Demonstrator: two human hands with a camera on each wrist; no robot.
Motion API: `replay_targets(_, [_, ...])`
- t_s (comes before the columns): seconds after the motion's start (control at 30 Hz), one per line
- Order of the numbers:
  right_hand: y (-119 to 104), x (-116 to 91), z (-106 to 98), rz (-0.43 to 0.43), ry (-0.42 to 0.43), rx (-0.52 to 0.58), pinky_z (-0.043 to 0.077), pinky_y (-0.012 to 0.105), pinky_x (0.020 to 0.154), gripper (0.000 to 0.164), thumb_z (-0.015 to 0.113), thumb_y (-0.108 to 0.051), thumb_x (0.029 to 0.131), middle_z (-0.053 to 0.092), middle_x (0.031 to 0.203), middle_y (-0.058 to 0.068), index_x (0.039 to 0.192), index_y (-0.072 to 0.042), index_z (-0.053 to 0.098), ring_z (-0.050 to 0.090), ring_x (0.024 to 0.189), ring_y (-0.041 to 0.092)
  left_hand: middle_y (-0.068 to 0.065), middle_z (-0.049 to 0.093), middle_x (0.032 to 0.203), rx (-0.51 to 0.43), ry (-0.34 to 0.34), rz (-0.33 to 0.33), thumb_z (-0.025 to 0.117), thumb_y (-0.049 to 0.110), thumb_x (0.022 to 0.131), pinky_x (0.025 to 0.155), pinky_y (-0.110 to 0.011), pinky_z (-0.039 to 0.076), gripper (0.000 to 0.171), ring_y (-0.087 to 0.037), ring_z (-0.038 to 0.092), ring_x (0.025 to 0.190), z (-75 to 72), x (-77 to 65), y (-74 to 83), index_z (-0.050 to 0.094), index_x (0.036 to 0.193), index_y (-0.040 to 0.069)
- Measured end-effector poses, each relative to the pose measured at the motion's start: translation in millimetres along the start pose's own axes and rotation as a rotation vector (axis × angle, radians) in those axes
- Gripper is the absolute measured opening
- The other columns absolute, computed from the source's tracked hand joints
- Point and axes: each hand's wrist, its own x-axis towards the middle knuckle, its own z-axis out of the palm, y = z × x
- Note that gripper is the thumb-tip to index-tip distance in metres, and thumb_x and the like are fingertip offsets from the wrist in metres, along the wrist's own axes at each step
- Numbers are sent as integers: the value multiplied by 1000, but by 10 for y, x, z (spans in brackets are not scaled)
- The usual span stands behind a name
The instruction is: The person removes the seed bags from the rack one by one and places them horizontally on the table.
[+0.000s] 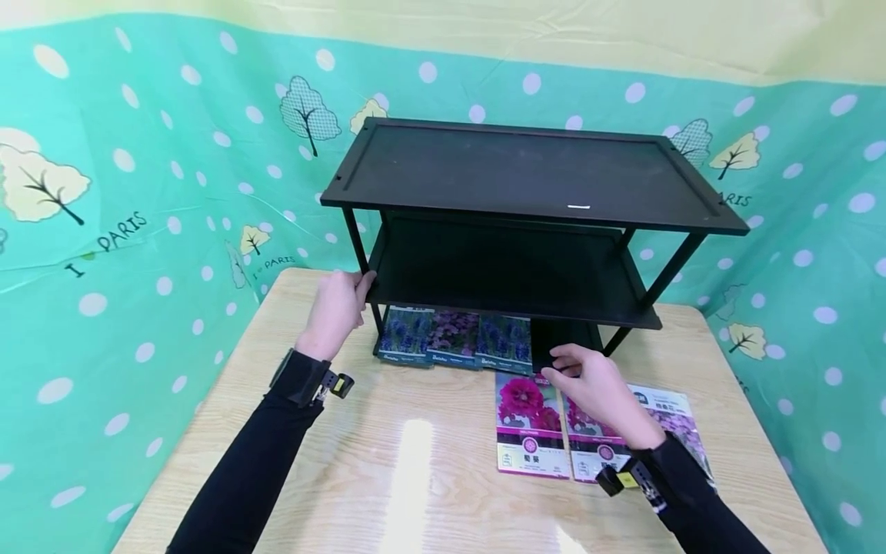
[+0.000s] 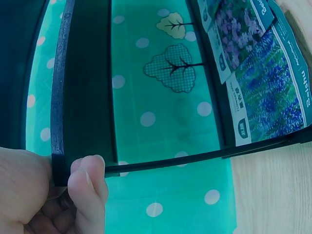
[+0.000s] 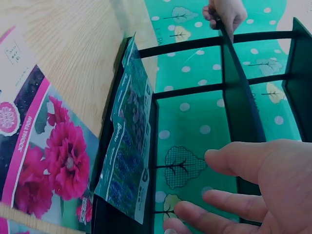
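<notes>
A black three-tier shelf rack [image 1: 512,258] stands on the table. My left hand [image 1: 335,312] grips the front left corner of its middle tier, thumb and fingers about the edge [image 2: 58,122]. On the bottom tier, seed packets with blue flowers [image 1: 504,340] and purple flowers [image 1: 453,335] lie side by side, slightly overlapping. My right hand [image 1: 598,388] hovers in front of the bottom tier, right of these packets, its fingers [image 3: 234,204] spread and holding nothing. Beneath it on the table lie pink hollyhock packets [image 1: 529,431], one partly hidden by the hand and wrist.
A packet with pale purple flowers [image 1: 674,412] lies at the right, partly under the right forearm. The wooden table [image 1: 332,477] reaches forward to a green dotted curtain [image 1: 173,292]. A small white mark [image 1: 578,206] shows on the top tier.
</notes>
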Motion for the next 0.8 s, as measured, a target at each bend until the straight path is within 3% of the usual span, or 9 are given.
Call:
replay_targets(0.5, [194, 309, 248, 69, -73, 34, 61, 42, 83, 45, 70, -28, 98, 72, 115, 21, 131, 2, 63, 71, 95, 27, -8, 54, 55, 7, 18, 10, 51, 23, 110, 39, -30, 49, 44, -12, 53, 35, 24, -2, -24, 60, 71, 7])
replay_targets(0.8, [266, 498, 451, 173, -125, 2, 58, 38, 81, 54, 70, -31, 98, 70, 114, 20, 136, 6, 58, 64, 89, 23, -8, 55, 57, 1, 3, 5, 50, 25, 111, 40, -31, 49, 44, -13, 54, 36, 27, -2, -35, 61, 73, 6])
